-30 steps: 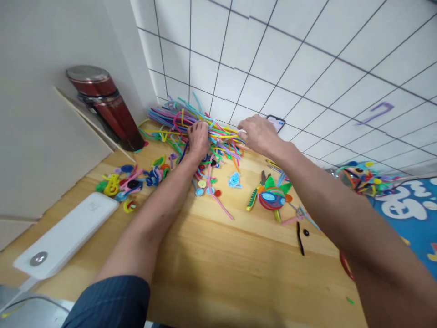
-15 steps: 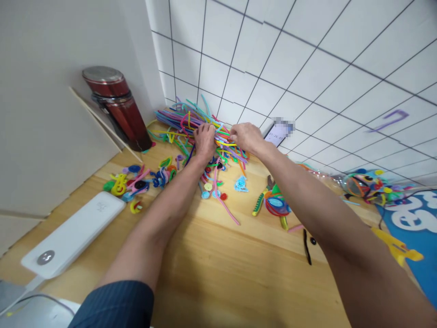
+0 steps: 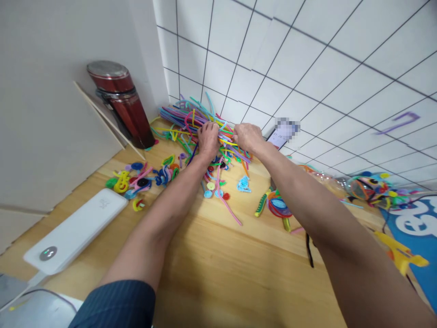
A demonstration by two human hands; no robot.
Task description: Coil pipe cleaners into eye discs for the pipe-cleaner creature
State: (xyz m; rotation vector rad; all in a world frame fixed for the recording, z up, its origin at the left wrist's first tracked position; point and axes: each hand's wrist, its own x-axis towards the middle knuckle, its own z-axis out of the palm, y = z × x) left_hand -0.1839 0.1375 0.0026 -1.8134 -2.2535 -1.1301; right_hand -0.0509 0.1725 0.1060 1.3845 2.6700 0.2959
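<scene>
A thick bundle of many-coloured pipe cleaners [image 3: 177, 115] lies against the tiled wall at the back of the wooden table. My left hand [image 3: 209, 140] is over the middle of it, fingers curled down around the strands. At the bundle's right end, my right hand [image 3: 248, 136] has its fingers pinched together among the pipe cleaner tips; which strand they grip is hidden. Below the hands lie loose buttons [image 3: 210, 186], a long pink pipe cleaner [image 3: 229, 208] and a light-blue coiled piece [image 3: 244, 184].
A dark red thermos [image 3: 131, 111] stands at the back left, near a white power bank [image 3: 78, 228]. A phone [image 3: 282, 135] leans on the wall. Green-and-yellow-handled pliers [image 3: 262, 203], a coiled colourful piece [image 3: 278, 205] and a yellow glue gun [image 3: 401, 250] lie to the right.
The view has shifted slightly, so most things appear a little farther right. Both hands stay at the bundle, and the right fingers look more curled in.
</scene>
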